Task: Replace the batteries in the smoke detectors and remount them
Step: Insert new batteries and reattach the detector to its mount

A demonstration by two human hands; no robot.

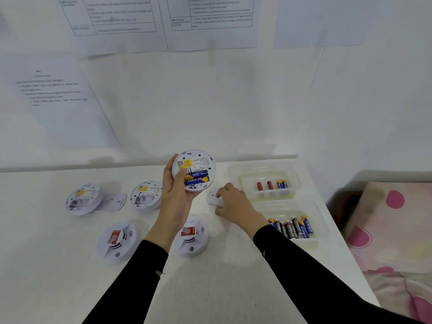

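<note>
My left hand (174, 190) holds a round white smoke detector (194, 170) above the table, back side towards me, with blue batteries showing in its open compartment. My right hand (233, 202) rests on the table and pinches a small white battery cover (214, 197). Two detectors lie back side up at the left: one (82, 199) on a mounting plate (114, 201), the other (146, 195) beside my left wrist. Two more lie face up nearer me, one at the left (118, 240) and one (192, 235) between my forearms.
A clear tray (268, 174) at the right holds a few red and blue batteries. A nearer tray (311, 244) holds several batteries. The white table (222, 277) ends at a wall with taped papers (63, 101). A pink-dotted cushion (395, 225) lies to the right.
</note>
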